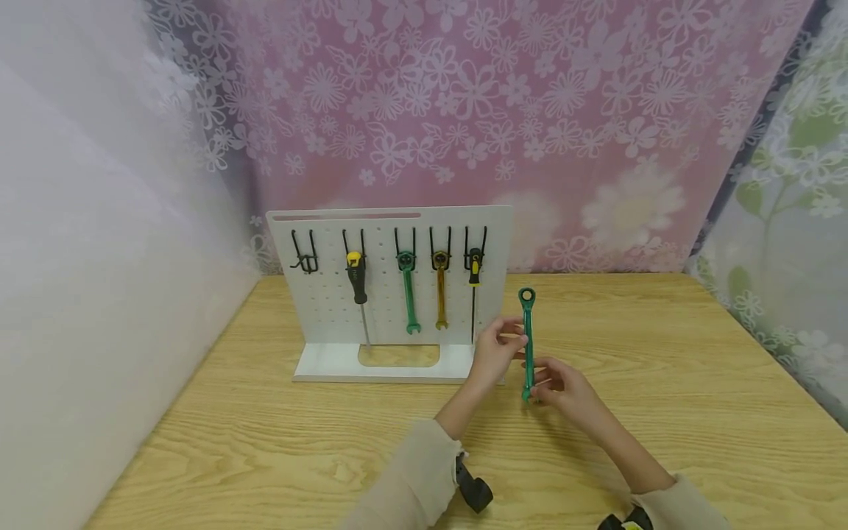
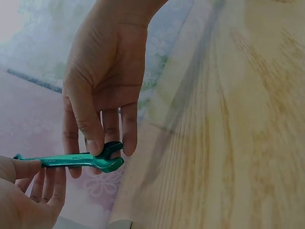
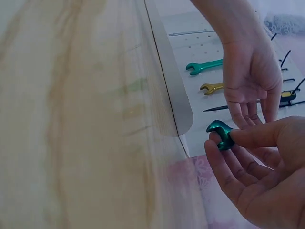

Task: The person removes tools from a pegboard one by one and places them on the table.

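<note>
Upright in front of me is a green combination wrench (image 1: 527, 318), its ring end up and its open end down. My left hand (image 1: 493, 353) pinches the middle of the shaft between thumb and fingers. Lower down, my right hand (image 1: 566, 394) pinches the wrench near its open end. The left wrist view shows the thumb of the right hand (image 2: 107, 81) against the forked end of the wrench (image 2: 66, 161). Only that fork (image 3: 219, 127) shows clearly in the right wrist view; fingers hide the shaft.
Left of the hands stands a white pegboard (image 1: 397, 374). On its hooks hang a large black-and-yellow screwdriver (image 1: 358, 283), another green wrench (image 1: 408, 294), a gold wrench (image 1: 440, 294) and a slim screwdriver (image 1: 474, 274). A black hook (image 1: 307, 262) is at its left. All stand on a wooden table (image 1: 232, 427).
</note>
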{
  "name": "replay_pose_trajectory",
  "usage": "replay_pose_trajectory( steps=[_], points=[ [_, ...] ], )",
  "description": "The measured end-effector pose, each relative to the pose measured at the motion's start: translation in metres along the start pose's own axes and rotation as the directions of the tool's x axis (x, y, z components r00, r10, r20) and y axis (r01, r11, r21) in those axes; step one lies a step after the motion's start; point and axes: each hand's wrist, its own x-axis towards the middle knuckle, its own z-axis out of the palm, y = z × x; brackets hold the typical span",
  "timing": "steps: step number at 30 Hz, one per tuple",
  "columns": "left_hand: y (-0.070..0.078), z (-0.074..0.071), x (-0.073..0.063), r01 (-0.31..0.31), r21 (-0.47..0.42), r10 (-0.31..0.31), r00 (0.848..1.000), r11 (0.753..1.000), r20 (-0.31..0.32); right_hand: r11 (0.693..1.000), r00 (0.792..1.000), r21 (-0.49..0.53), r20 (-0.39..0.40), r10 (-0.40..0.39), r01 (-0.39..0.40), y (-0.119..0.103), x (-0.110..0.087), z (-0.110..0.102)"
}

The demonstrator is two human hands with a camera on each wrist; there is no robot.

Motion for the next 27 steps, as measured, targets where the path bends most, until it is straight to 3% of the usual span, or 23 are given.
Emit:
replay_pose_trajectory(
  steps=[8, 15, 27],
  points=[
    [-0.014, 0.003, 0.005, 0.087, -0.011, -0.087, 0.996, 0.996, 0.012, 0.996, 0.996, 0.058, 0.048, 0.070, -0.073, 0.010, -0.002, -0.005],
    [-0.029, -0.001, 0.011, 0.186, -0.040, -0.185, 0.982, 0.982, 0.026, 0.984, 0.991, 0.118, 0.047, 0.128, -0.132, 0.020, 0.000, -0.003],
    [-0.045, -0.008, 0.017, 0.233, -0.066, -0.231, 0.972, 0.970, 0.044, 0.985, 0.994, 0.131, 0.012, 0.113, -0.113, 0.026, -0.002, 0.003]
  ],
)
